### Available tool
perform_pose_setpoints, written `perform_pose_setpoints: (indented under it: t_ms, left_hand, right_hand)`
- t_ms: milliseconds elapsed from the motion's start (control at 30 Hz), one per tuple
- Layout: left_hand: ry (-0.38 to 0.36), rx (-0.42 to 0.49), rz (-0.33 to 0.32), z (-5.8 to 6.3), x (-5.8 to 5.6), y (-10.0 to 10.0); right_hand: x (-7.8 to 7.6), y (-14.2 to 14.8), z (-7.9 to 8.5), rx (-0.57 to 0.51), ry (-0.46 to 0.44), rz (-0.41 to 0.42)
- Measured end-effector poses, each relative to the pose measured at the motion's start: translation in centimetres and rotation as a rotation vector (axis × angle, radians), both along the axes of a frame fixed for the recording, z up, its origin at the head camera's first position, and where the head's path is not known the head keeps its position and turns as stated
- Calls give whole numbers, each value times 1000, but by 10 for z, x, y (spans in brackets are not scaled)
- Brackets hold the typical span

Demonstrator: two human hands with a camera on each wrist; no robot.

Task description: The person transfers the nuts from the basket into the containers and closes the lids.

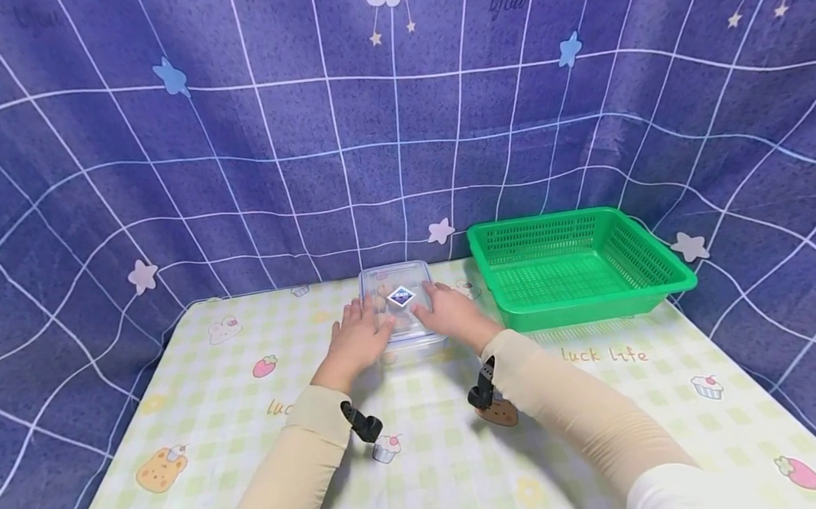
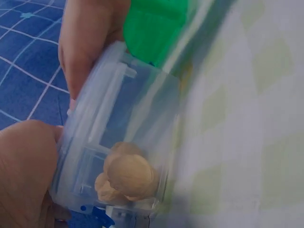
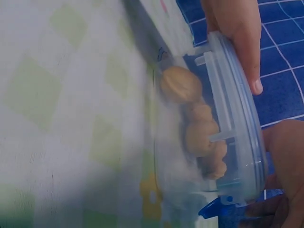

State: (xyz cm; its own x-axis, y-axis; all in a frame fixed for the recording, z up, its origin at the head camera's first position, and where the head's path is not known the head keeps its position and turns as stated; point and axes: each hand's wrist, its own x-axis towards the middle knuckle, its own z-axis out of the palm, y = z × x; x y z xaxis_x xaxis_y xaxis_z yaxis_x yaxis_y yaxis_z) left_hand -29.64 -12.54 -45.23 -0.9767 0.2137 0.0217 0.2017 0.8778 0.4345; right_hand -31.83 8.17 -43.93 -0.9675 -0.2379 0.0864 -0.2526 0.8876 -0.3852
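Observation:
A clear plastic food storage box [image 1: 408,325] with its lid on and a blue diamond label stands at the back middle of the table. My left hand [image 1: 359,340] holds its left edge, thumb over the lid and fingers along the side. At the right edge, my right hand [image 1: 456,312] grips it the same way, its thumb on the lid. Several walnuts [image 2: 133,176] show through the wall in the left wrist view, and more walnuts [image 3: 181,84] in the right wrist view. Blue side clips [image 3: 210,207] stick out from the box beside the fingers.
Right of the box, a green plastic basket [image 1: 602,303] stands near the table's back edge. A checked cloth [image 1: 212,414] with printed pictures covers the table. A blue grid-patterned curtain [image 1: 282,120] hangs close behind and along both sides.

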Motion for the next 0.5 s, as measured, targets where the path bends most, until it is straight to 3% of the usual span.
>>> perform_pose_setpoints:
  t_ms: [300,500]
  left_hand:
    - [42,-170,7,2,-4,0]
    - [54,-190,18,1,-3,0]
  right_hand:
    - [1,-1,-10,45,-65,-27]
    - [5,-2,-10,55,-88,-87]
